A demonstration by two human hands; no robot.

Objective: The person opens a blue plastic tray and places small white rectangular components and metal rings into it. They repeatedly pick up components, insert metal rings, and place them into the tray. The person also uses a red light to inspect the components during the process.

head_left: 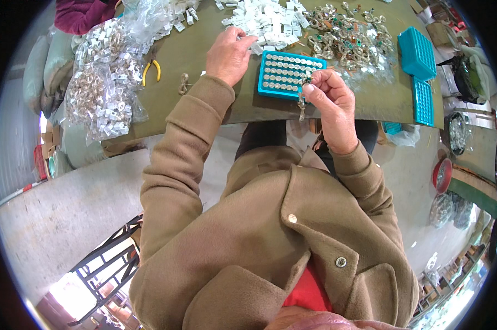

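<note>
Wired piece [302,104] is in the R hand [332,99], pinched btwn thumb and fingertips, over the near right corner of the blue tray [273,93]. The L hand [229,58] is well off from it, up and to the left, fingers at the near left edge of the white pile [276,25]; can't tell if they've got hold of a bit. So hands apart, w/ the tray lying btwn and below them.

Piece's long axis runs approx square to the bench's [243,110] front edge: small dark-green end at the fingertips, pointing to the far side; coiled clear cable end pointing down at the front edge, past the tray's rim. Can't tell how much it tilts.

Tray has rows of round silver discs [281,71], its long side roughly along the front edge. Beyond its far right corner, a heap of more wired bits [347,38]. L of the tray, nr the L forearm, one loose coil [183,84], then yellow-handled pliers [157,71]. Bench's L end: clear bags [105,82] full of white & coiled bits; a co-worker's purple sleeve [80,16] at the far L corner. R end: more blue trays [419,52].
</note>
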